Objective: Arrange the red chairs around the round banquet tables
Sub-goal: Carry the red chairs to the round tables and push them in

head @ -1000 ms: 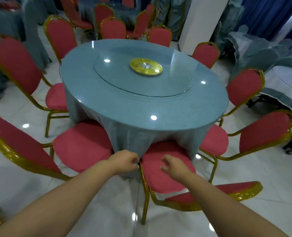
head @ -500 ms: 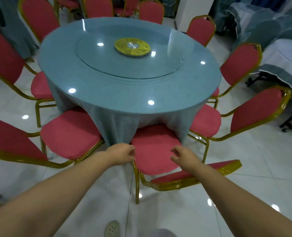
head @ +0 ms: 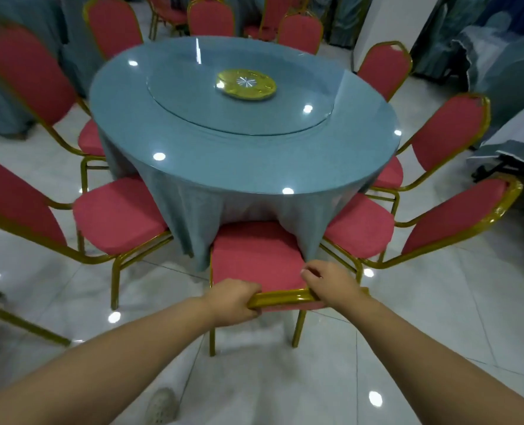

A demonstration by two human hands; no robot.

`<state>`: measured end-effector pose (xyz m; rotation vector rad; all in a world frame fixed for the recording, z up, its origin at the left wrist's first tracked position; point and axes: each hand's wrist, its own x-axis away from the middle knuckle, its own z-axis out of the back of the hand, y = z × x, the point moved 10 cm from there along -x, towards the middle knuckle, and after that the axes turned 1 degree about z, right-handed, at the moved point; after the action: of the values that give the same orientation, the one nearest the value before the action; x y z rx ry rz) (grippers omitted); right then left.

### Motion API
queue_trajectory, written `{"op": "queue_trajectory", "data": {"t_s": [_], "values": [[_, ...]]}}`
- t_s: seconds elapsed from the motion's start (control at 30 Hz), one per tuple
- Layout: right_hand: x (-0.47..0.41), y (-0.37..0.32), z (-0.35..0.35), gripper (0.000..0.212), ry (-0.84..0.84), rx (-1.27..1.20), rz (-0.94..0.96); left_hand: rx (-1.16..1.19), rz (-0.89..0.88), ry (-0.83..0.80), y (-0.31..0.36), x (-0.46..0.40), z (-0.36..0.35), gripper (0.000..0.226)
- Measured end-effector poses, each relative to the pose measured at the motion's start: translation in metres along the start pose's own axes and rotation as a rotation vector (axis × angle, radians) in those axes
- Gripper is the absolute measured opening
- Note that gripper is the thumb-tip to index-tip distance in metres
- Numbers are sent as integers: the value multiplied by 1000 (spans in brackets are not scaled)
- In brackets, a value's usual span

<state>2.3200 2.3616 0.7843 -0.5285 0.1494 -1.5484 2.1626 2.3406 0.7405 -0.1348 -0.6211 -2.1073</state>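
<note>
Both hands grip the gold top rail of the nearest chair (head: 254,259): the left hand (head: 234,302) wraps round the rail's left end, fingers curled under it, and the right hand (head: 328,280) curls over its right end, fingertips resting above the seat. That chair stands at the near edge of the round worktop (head: 224,161), its seat's front tucked under the hanging blue cloth (head: 190,216). Close on its left another red chair (head: 116,216) has its seat touching the cloth; close on its right a third (head: 359,228) angles in, its legs just beside the held chair's. More red chairs ring the far sides of the worktop, backs outward, and others crowd a second cloth-covered table behind. On the worktop lies a glass turntable (head: 239,115) with a yellow disc (head: 247,84) at its middle. To the right stands a white pillar (head: 386,23), with grey-blue fabric heaped beyond it. A pale shoe (head: 162,406) shows on the glossy white floor (head: 438,317) at the bottom edge
</note>
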Motion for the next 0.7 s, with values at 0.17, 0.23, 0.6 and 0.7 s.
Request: {"op": "queue_trajectory", "data": {"t_s": [0.17, 0.23, 0.6, 0.7], "values": [[22, 6, -1, 52, 86, 9, -6, -114, 118, 58, -2, 25, 6, 25], [29, -4, -6, 55, 144, -15, 13, -142, 127, 53, -5, 39, 5, 27], [18, -88, -47, 55, 107, 63, 38, -72, 208, -5, -79, 101, 13, 20], [18, -100, -54, 50, 146, 122, 30, 26, 236, 6, -99, 105, 6, 12]]}}
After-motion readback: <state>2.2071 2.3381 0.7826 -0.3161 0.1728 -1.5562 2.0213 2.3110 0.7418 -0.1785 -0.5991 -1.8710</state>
